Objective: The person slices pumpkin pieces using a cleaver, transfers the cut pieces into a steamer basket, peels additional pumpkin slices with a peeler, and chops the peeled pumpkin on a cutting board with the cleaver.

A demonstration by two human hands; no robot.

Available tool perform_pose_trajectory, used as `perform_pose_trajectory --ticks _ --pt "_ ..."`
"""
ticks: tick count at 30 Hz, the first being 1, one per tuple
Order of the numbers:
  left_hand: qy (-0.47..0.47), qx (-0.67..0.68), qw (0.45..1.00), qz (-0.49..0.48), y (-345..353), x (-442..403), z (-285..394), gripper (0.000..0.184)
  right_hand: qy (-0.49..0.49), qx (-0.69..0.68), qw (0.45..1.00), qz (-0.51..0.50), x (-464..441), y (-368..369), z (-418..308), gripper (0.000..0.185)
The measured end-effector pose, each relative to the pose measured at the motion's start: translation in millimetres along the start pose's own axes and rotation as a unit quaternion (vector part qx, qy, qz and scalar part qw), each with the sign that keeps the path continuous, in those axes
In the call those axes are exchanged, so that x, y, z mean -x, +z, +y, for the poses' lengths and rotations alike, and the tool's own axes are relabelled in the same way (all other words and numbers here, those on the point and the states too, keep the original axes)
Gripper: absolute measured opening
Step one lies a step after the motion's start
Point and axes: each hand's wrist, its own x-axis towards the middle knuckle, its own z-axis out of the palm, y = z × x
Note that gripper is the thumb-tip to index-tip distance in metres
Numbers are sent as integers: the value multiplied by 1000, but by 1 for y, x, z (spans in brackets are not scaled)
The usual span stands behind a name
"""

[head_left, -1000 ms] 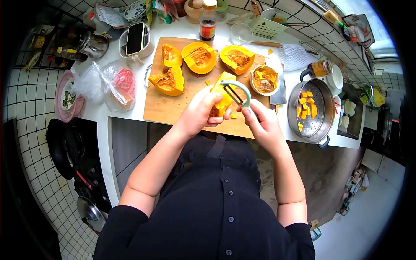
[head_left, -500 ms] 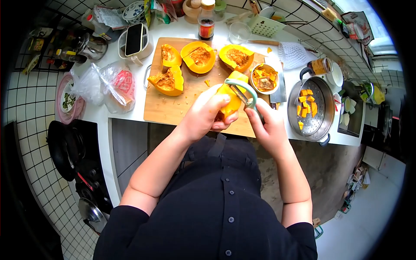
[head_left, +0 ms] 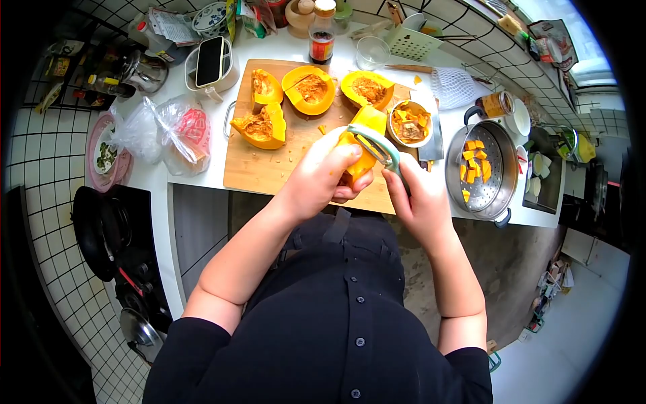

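My left hand is wrapped round a yellow-orange pumpkin piece, held over the front of the wooden cutting board. In my right hand is a pale green peeler, its blade against the piece's surface. Behind them on the board lie several cut pumpkin chunks with stringy flesh, among them a middle one, a right one and a left one. A white bowl of orange scraps sits at the board's right, beside a cleaver.
A steamer pot with pumpkin cubes stands at the right. Plastic bags lie left of the board, below a container with a phone on it. A sauce bottle is at the back; pans are far left.
Both hands, with the pumpkin piece and the peeler, have moved slightly to the right since one second ago. The peeler has shifted a little along the piece.
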Motion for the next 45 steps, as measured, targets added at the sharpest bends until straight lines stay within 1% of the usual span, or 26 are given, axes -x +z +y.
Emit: perform_pose_trajectory --ticks 2,5,8,11,14,16,19,22,25,27,29,32,35,38,41,44,45 --pt "6 1 1000 0 0 2 -1 22 -5 32 999 -5 1 0 -3 13" --pt "15 -4 1000 -2 2 4 -1 23 -16 56 998 23 2 3 -7 13" --pt "15 -10 1000 -2 4 7 1 23 -7 19 999 32 4 8 -2 14" --pt "4 5 1000 -2 2 11 2 24 -10 61 998 24 1 5 -1 17" --pt "-6 36 999 -8 1 13 3 25 -60 127 989 43 -4 0 -2 20" --pt "-7 57 998 -15 1 14 2 25 -70 131 988 44 -7 -1 0 23" --pt "50 2 999 21 4 13 -4 26 -62 99 992 54 -8 6 1 24" --pt "87 -26 994 53 9 14 -8 27 -55 72 994 63 -7 13 3 24" --pt "49 1 999 15 3 17 -3 26 -72 96 990 72 -11 12 4 24" --pt "13 61 998 -8 -4 18 -3 26 -83 127 986 65 -15 4 2 24" --pt "-11 105 994 -21 -5 17 -1 25 -75 131 987 59 -15 2 0 24" --pt "42 19 999 28 2 16 -3 25 -52 110 991 55 -14 5 -2 23" --pt "105 -98 986 84 11 18 -5 31 -37 74 995 49 -10 8 -2 22" --pt "53 -41 997 35 4 22 1 27 -40 70 996 26 -11 0 -3 21" --pt "18 -20 1000 -6 -1 25 11 27 -59 96 994 5 -14 -12 -6 20" --pt "-2 -71 997 18 -1 26 15 27 -76 123 989 7 -14 -14 -8 19" --pt "-9 -62 998 7 0 27 17 27 -84 136 987 13 -14 -15 -9 19"
